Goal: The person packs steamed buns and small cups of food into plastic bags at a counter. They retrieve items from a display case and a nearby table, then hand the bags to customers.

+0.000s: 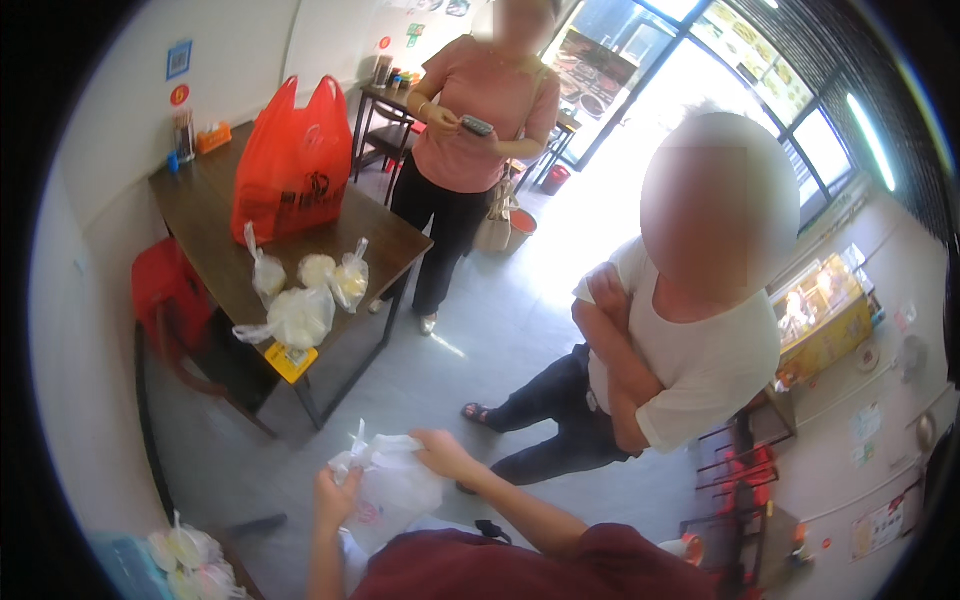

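Note:
A thin white plastic bag with a faint pink print hangs in front of my body, between both hands. My left hand pinches one side of its top edge, and my right hand grips the opposite upper corner. What the bag contains, if anything, cannot be made out. Beyond my hands, several knotted clear bags with pale round contents, one of them a larger bag, lie at the near end of a dark wooden table. Behind them a full red plastic carrier bag stands upright.
A yellow card with a printed code lies at the table's near corner. More tied bags sit at lower left. One person holds a device beyond the table; another person stands close by, arms folded. A red-backed chair is at left.

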